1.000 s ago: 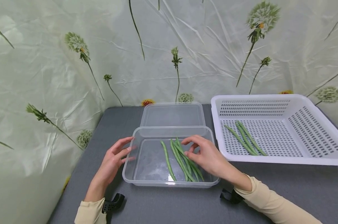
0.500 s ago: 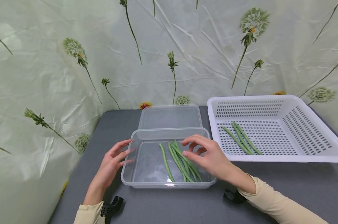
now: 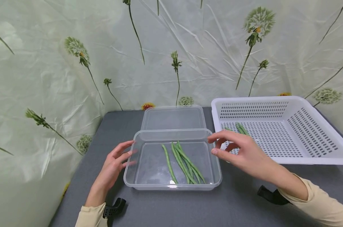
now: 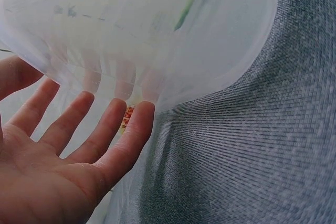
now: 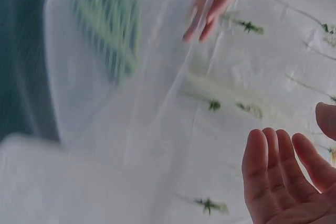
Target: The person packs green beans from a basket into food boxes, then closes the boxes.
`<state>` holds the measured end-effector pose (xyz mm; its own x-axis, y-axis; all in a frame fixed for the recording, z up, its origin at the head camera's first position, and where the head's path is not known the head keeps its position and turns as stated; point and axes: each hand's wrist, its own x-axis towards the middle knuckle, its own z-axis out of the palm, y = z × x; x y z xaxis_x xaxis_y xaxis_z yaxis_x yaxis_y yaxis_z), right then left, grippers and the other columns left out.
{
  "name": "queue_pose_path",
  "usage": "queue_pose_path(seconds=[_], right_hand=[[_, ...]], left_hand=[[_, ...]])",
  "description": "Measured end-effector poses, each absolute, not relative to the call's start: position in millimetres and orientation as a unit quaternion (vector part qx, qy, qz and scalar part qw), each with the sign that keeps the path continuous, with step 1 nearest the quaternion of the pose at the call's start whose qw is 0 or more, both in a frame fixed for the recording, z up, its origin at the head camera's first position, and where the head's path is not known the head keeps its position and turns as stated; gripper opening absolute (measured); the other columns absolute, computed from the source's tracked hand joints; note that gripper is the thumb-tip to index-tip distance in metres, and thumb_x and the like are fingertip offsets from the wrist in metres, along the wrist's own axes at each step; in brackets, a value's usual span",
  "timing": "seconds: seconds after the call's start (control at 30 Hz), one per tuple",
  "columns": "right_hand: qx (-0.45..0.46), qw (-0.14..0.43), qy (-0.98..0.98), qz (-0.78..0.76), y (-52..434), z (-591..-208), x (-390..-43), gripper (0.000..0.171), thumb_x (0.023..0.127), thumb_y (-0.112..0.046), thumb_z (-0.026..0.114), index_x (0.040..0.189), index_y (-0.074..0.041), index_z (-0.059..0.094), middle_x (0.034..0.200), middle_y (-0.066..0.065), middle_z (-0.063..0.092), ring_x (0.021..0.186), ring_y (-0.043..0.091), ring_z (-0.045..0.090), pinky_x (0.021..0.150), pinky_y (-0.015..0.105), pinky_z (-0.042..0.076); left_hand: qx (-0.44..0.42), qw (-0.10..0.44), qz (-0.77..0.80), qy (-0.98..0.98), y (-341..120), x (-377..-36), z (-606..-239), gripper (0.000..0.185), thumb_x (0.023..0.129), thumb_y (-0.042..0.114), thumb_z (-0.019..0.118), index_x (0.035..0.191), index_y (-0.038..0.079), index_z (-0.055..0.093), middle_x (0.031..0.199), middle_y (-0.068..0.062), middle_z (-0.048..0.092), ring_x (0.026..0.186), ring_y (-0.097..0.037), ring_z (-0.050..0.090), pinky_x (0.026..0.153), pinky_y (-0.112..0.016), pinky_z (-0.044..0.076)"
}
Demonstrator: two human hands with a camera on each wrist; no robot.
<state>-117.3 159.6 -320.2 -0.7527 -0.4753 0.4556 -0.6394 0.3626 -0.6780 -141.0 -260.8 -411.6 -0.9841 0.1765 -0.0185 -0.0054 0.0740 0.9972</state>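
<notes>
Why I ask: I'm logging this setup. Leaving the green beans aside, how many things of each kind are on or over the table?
Clear plastic container: 1
Clear lid: 1
White slotted basket: 1
Hands, left and right: 2
Total: 5

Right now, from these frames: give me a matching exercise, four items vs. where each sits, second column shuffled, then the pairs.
Column 1:
1. left hand
2. right hand
3. clear lid
4. beans in the clear container

Column 2:
A. flat on the grey table behind the clear container
B. open, fingers at the container's left wall
C. open and holding nothing, between the container and the white basket
D. lying lengthwise on the container's floor, right of its middle

Pairs: 1-B, 2-C, 3-A, 4-D
</notes>
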Motion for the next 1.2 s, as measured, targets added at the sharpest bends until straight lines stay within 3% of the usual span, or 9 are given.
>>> queue_pose_path(seconds=[0.17, 0.37, 0.5, 0.77, 1.0, 1.2], right_hand=[[0.307, 0.107, -0.848, 0.417, 184.9, -302.6, -127.0, 0.037, 0.088, -0.004, 0.074, 0.119, -0.021, 0.067, 0.112, -0.008, 0.067, 0.092, 0.007, 0.062, 0.071, 0.022, 0.054], [0.264, 0.076, -0.874, 0.402, 211.9, -293.6, -148.3, 0.035, 0.090, -0.008, 0.073, 0.120, -0.022, 0.067, 0.111, -0.003, 0.068, 0.092, 0.010, 0.064, 0.073, 0.019, 0.053], [0.235, 0.022, -0.896, 0.377, 232.0, -290.7, -167.4, 0.032, 0.090, -0.013, 0.074, 0.121, -0.019, 0.066, 0.113, -0.003, 0.066, 0.093, 0.009, 0.063, 0.071, 0.022, 0.053], [0.285, -0.105, -0.878, 0.370, 266.5, -294.2, -211.5, 0.033, 0.094, -0.004, 0.066, 0.126, -0.001, 0.059, 0.116, 0.016, 0.061, 0.088, 0.013, 0.065, 0.065, 0.034, 0.058], [0.229, -0.243, -0.872, 0.357, 286.3, -307.5, -248.3, 0.044, 0.093, -0.007, 0.068, 0.131, 0.007, 0.050, 0.119, 0.022, 0.056, 0.092, 0.025, 0.064, 0.071, 0.040, 0.059], [0.184, -0.297, -0.867, 0.355, 300.4, -332.2, -266.3, 0.043, 0.093, -0.005, 0.066, 0.129, 0.009, 0.049, 0.121, 0.023, 0.054, 0.099, 0.031, 0.060, 0.074, 0.040, 0.058]], left_hand=[[0.061, 0.066, 0.679, 0.729, -260.9, -140.5, -411.5, 0.047, 0.102, 0.019, 0.056, 0.144, 0.004, 0.043, 0.151, -0.012, 0.038, 0.126, -0.022, 0.052, 0.089, -0.042, 0.054], [0.059, 0.070, 0.683, 0.724, -260.3, -139.3, -412.9, 0.047, 0.102, 0.019, 0.056, 0.144, 0.004, 0.043, 0.151, -0.011, 0.037, 0.128, -0.025, 0.051, 0.090, -0.045, 0.053], [0.057, 0.068, 0.681, 0.727, -260.3, -139.5, -413.0, 0.046, 0.102, 0.020, 0.056, 0.144, 0.005, 0.044, 0.151, -0.010, 0.038, 0.128, -0.027, 0.050, 0.090, -0.045, 0.053], [0.057, 0.067, 0.676, 0.731, -261.8, -139.7, -411.0, 0.047, 0.102, 0.021, 0.056, 0.144, 0.006, 0.043, 0.151, -0.010, 0.037, 0.129, -0.027, 0.049, 0.090, -0.045, 0.053], [0.050, 0.068, 0.682, 0.726, -263.1, -139.1, -411.6, 0.046, 0.102, 0.020, 0.057, 0.144, 0.005, 0.044, 0.151, -0.010, 0.037, 0.130, -0.030, 0.048, 0.091, -0.045, 0.053], [0.054, 0.070, 0.688, 0.720, -263.0, -140.7, -412.6, 0.046, 0.102, 0.018, 0.056, 0.144, 0.005, 0.044, 0.151, -0.010, 0.038, 0.131, -0.032, 0.047, 0.091, -0.045, 0.053]])
